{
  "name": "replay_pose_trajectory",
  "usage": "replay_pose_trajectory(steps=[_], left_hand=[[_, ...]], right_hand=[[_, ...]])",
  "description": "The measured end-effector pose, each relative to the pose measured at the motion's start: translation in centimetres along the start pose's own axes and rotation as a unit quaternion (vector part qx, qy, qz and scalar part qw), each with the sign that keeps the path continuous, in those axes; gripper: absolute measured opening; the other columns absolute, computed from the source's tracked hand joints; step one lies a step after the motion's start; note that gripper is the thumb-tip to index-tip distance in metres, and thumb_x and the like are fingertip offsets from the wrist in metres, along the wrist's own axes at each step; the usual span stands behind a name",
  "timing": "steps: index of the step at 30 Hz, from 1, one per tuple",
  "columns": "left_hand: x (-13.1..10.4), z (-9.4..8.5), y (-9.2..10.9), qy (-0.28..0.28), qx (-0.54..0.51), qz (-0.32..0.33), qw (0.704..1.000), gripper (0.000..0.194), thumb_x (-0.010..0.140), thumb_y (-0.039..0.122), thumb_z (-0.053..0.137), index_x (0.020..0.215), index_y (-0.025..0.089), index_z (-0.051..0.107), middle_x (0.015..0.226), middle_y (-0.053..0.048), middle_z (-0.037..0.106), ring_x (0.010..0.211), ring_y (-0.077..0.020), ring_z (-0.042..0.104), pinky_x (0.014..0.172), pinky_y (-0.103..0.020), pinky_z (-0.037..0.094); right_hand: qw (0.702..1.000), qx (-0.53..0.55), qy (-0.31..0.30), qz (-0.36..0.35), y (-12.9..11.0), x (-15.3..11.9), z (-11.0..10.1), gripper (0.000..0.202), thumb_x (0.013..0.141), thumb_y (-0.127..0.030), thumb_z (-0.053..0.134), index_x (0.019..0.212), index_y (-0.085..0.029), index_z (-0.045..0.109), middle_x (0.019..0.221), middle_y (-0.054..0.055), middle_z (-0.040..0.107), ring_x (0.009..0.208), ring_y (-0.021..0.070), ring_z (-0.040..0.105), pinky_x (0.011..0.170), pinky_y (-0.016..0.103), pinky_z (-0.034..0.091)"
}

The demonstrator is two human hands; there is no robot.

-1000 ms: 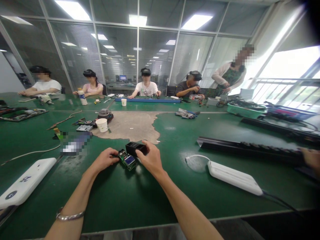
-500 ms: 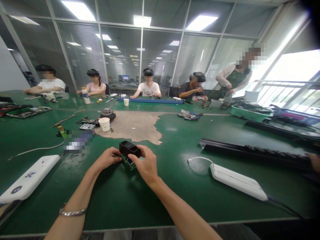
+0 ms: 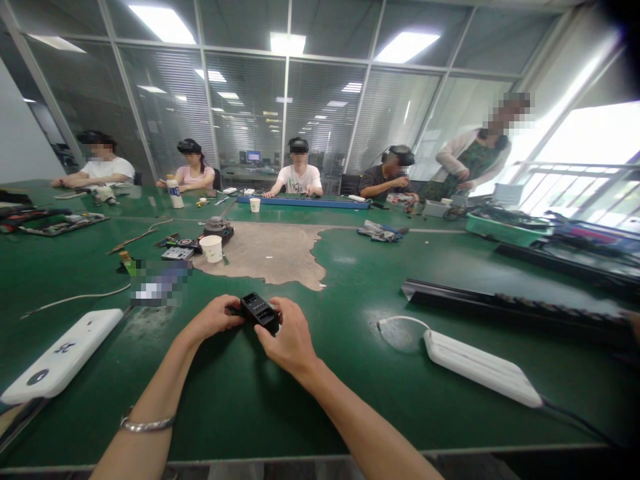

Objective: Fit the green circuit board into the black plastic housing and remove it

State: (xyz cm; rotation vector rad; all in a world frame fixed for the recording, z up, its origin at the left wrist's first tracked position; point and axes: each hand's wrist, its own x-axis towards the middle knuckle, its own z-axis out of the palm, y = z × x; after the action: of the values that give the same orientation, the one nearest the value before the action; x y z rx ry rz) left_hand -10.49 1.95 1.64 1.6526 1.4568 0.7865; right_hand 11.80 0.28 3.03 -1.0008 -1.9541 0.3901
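A small black plastic housing [image 3: 259, 312] with openings and faint print on its top face is held just above the green table. My left hand [image 3: 219, 316] pinches its left end between thumb and fingers. Around its right end are the thumb and fingers of my right hand [image 3: 291, 335]. The green circuit board seen under it earlier is hidden now, so I cannot tell how the two sit together. A metal bracelet [image 3: 149, 424] circles my left wrist.
On the green table [image 3: 310, 427], a white power bank-like block [image 3: 480, 367] lies right, a white power strip [image 3: 65, 357] left. A paper cup [image 3: 211, 249] stands beyond my hands near electronic parts [image 3: 177, 253]. A long black profile [image 3: 450, 303] lies right. Several people sit or stand opposite.
The black housing has come down over the green circuit board, which no longer shows. Its top face is tilted more towards me. Both hands keep their hold.
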Motion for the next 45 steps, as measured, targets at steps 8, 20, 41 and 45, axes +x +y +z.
replay_pose_trajectory(steps=[8,20,41,45], left_hand=[[0.0,0.0,-0.5,0.027,-0.049,-0.017,0.998,0.058,0.065,0.027,0.07,0.119,0.019,0.052,0.106,-0.006,0.057,0.052,-0.0071,0.052,0.039,-0.017,0.035],[0.2,0.2,-0.5,0.021,-0.014,-0.007,1.0,0.043,0.066,0.03,0.07,0.104,0.016,0.058,0.085,0.0,0.054,0.055,-0.0097,0.052,0.04,-0.018,0.037],[0.3,0.8,-0.6,0.087,0.084,0.038,0.992,0.025,0.066,0.036,0.067,0.083,0.017,0.066,0.086,-0.003,0.06,0.07,-0.0162,0.057,0.057,-0.024,0.043],[0.4,1.0,-0.5,0.103,0.102,0.038,0.989,0.025,0.068,0.038,0.066,0.085,0.018,0.067,0.086,-0.003,0.061,0.069,-0.0166,0.057,0.058,-0.025,0.043]], right_hand=[[0.996,-0.062,-0.061,0.007,0.5,-0.4,0.1,0.048,0.069,-0.035,0.066,0.111,-0.019,0.052,0.102,0.008,0.056,0.095,0.0236,0.05,0.084,0.035,0.042],[0.997,-0.035,-0.068,0.014,0.5,0.1,0.0,0.015,0.071,-0.03,0.065,0.079,-0.019,0.059,0.077,0.003,0.058,0.078,0.0184,0.052,0.071,0.028,0.041],[0.981,-0.117,-0.049,0.145,5.1,2.0,-1.6,0.023,0.069,-0.03,0.063,0.088,-0.019,0.061,0.085,0.007,0.062,0.079,0.0207,0.057,0.069,0.029,0.041],[0.982,-0.137,-0.044,0.125,5.0,1.9,-1.9,0.044,0.064,-0.031,0.068,0.105,-0.018,0.057,0.096,0.009,0.06,0.091,0.0242,0.054,0.077,0.033,0.041]])
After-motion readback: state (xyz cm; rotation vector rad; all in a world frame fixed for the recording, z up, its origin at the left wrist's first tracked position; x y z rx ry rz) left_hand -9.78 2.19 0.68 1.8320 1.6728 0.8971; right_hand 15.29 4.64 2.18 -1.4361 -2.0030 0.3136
